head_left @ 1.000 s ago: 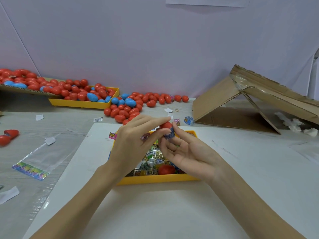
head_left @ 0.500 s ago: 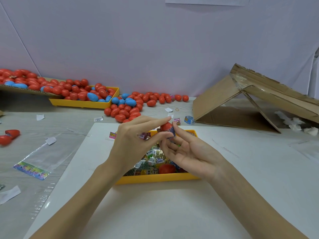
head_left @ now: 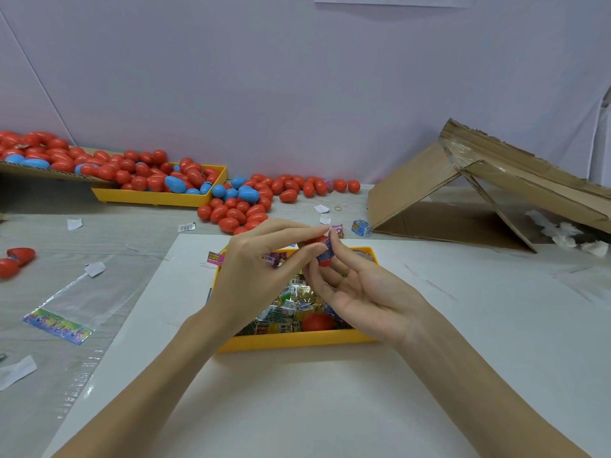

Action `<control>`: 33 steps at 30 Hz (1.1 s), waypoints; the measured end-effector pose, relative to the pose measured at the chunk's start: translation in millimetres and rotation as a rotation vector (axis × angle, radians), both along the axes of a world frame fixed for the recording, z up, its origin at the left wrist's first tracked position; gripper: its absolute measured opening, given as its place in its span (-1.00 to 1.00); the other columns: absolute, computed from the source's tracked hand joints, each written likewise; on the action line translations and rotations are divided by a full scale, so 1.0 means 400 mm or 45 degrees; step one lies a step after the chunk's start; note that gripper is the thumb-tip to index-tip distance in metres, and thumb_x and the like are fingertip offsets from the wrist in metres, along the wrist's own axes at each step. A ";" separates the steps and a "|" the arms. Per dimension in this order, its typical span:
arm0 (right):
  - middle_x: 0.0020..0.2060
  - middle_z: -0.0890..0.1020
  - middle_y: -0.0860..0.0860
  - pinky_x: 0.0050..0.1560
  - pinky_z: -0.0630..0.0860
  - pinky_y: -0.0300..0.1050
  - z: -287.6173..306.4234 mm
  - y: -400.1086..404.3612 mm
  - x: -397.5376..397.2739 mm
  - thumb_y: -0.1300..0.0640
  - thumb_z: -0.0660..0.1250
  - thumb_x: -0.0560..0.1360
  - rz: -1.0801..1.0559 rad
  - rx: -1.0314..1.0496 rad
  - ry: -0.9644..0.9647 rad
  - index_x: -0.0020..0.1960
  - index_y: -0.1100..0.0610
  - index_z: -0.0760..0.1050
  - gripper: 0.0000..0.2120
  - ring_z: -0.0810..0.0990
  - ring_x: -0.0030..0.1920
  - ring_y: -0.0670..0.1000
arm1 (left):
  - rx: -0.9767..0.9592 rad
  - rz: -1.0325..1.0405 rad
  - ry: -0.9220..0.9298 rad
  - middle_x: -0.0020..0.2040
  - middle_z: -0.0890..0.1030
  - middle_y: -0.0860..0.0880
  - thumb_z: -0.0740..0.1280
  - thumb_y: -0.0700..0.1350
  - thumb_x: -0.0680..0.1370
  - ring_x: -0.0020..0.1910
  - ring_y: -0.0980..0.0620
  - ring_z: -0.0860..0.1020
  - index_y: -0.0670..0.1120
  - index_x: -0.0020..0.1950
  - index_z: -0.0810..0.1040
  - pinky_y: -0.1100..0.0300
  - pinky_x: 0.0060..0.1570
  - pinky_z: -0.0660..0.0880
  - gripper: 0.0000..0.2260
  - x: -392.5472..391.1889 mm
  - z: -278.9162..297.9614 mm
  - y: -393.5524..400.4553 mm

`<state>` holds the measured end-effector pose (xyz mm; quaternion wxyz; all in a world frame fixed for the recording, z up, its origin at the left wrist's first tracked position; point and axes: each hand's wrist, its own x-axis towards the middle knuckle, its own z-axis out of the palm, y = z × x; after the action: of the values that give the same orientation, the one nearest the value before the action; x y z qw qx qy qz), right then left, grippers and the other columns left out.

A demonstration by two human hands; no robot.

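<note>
From the head view, both hands meet above the far end of a yellow tray (head_left: 297,340) that stands on a white sheet (head_left: 297,408) on the bench. The left hand (head_left: 251,276) comes in from the left and pinches a red egg capsule (head_left: 324,256) between thumb and forefinger tips. The right hand (head_left: 360,292), palm up, grips the same capsule from the other side, forefinger laid along it and the other fingers curled beneath. The capsule is in the air between the two sets of fingertips, clear of the tray, with a blue printed strip across its middle (the print is too small to read). Below the hands the tray holds a heap of small printed packets (head_left: 291,299) and one loose red egg (head_left: 317,322) near its front wall. A pink packet (head_left: 215,258) sits at the tray's far left corner. At the back left a second yellow tray (head_left: 148,197) holds red and blue eggs (head_left: 238,200), which also lie on the bench beside it. A folded cardboard box (head_left: 429,193) stands to the right, and a clear plastic bag (head_left: 76,302) lies flat on the left.
</note>
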<state>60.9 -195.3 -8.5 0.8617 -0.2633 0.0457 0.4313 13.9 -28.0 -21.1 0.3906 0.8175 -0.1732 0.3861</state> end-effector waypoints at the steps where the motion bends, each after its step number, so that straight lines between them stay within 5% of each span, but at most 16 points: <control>1: -0.01 0.71 0.25 -0.04 0.71 -0.09 0.002 -0.002 0.000 0.20 0.52 0.45 -0.005 -0.011 -0.035 0.02 0.36 0.71 -0.77 0.74 -0.05 0.14 | -0.010 -0.010 0.030 0.13 0.71 0.00 0.48 -0.10 0.53 0.16 0.15 0.65 -0.13 0.23 0.70 0.18 0.17 0.59 -0.72 -0.001 0.000 0.001; 4: 0.08 0.70 0.28 0.04 0.69 -0.09 0.005 -0.007 0.004 0.19 0.40 0.57 -0.018 -0.017 -0.158 -0.03 0.35 0.72 -0.78 0.74 0.08 0.17 | -0.186 -0.045 0.178 0.12 0.73 0.04 0.47 -0.10 0.54 0.18 0.07 0.66 -0.10 0.23 0.70 0.12 0.20 0.59 -0.73 0.002 0.000 0.003; 9: 0.27 0.64 0.28 0.19 0.63 -0.13 0.008 -0.016 0.007 0.30 0.30 0.64 0.022 -0.067 -0.404 0.28 0.38 0.60 -0.73 0.65 0.29 0.18 | -0.556 -0.291 0.484 0.15 0.72 0.06 0.44 -0.09 0.57 0.18 0.08 0.67 0.03 0.35 0.62 0.21 0.15 0.61 -0.67 0.004 0.013 0.027; 16: 0.13 0.72 0.22 0.12 0.66 -0.14 0.013 -0.015 -0.004 0.16 0.43 0.52 0.052 -0.184 -0.459 -0.02 0.21 0.76 -0.83 0.72 0.17 0.07 | -0.380 -0.324 0.389 0.13 0.71 0.01 0.52 -0.16 0.49 0.20 -0.04 0.66 -0.12 0.23 0.68 0.21 0.17 0.59 -0.69 0.007 0.013 0.042; 27: -0.05 0.73 0.14 0.10 0.66 -0.11 -0.009 -0.015 0.005 0.12 0.46 0.51 0.004 -0.303 -0.585 0.07 0.21 0.73 -0.79 0.72 0.00 0.04 | -0.103 -0.174 0.126 0.08 0.65 -0.03 0.57 -0.16 0.47 0.10 -0.07 0.65 -0.17 0.16 0.68 0.03 0.10 0.63 -0.71 0.014 -0.001 0.033; 33: 0.05 0.76 0.09 0.07 0.67 -0.13 -0.013 -0.009 -0.008 0.11 0.43 0.60 -0.186 -0.658 -1.152 0.21 0.12 0.67 -0.78 0.74 0.10 0.06 | 0.031 -0.095 0.154 0.13 0.60 0.05 0.59 0.01 0.44 0.11 0.03 0.62 -0.03 0.26 0.60 0.16 0.07 0.60 -0.57 0.015 -0.007 0.031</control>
<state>57.6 -198.8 -13.8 0.7301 -0.6232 -0.2080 0.1878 19.7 -15.7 -24.0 0.4045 0.8371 -0.1843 0.3189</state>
